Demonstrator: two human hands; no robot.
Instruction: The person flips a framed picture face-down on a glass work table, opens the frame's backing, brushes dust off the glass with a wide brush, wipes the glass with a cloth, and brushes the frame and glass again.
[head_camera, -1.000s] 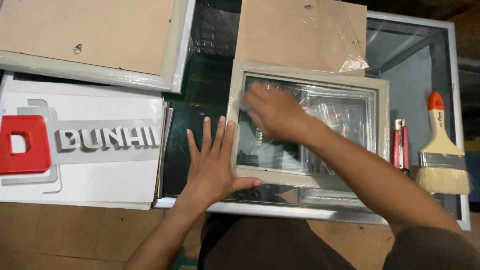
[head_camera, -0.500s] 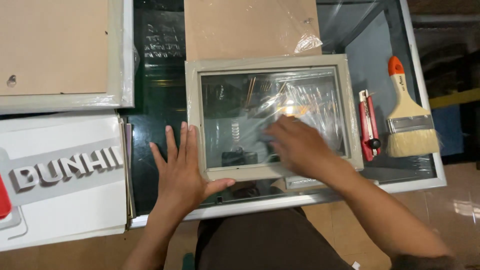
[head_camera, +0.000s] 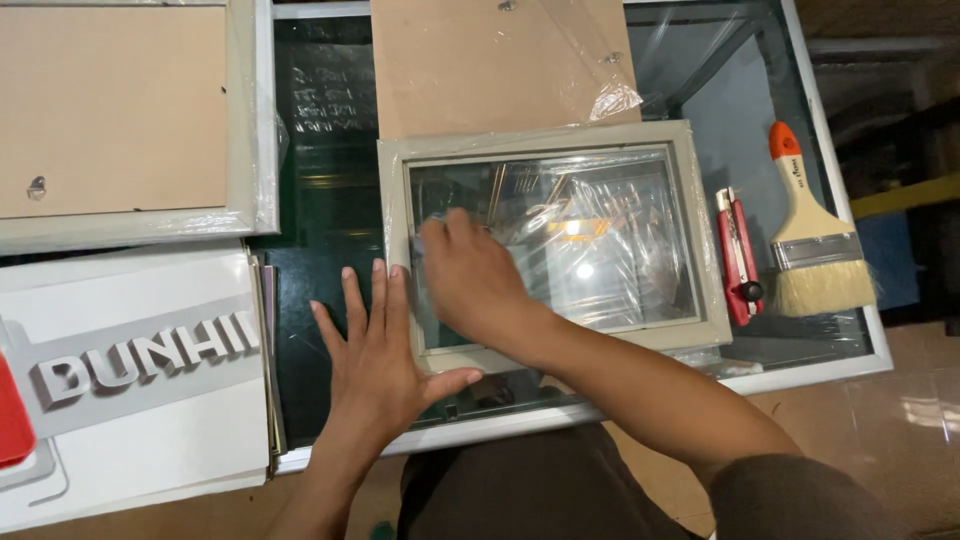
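A pale grey picture frame (head_camera: 706, 240) with a glass pane (head_camera: 600, 240) lies flat on a glass-topped table (head_camera: 830, 368). Loose clear plastic film clings to the frame's edges. My right hand (head_camera: 470, 280) presses on the left part of the pane with its fingers together. Whether anything is under the palm is hidden. My left hand (head_camera: 375, 365) lies flat on the table with its fingers spread. Its thumb rests against the frame's near left corner.
A brown backing board (head_camera: 490, 65) lies just beyond the frame. A red utility knife (head_camera: 738, 255) and a wide paintbrush with an orange handle tip (head_camera: 815, 250) lie to the right. A second frame, face down (head_camera: 120, 110), and a white sign with raised letters (head_camera: 140, 400) are at the left.
My right hand swept over the pane from the far left to the near right and now back to the left. My left hand stayed at the frame's corner. The view shifted.
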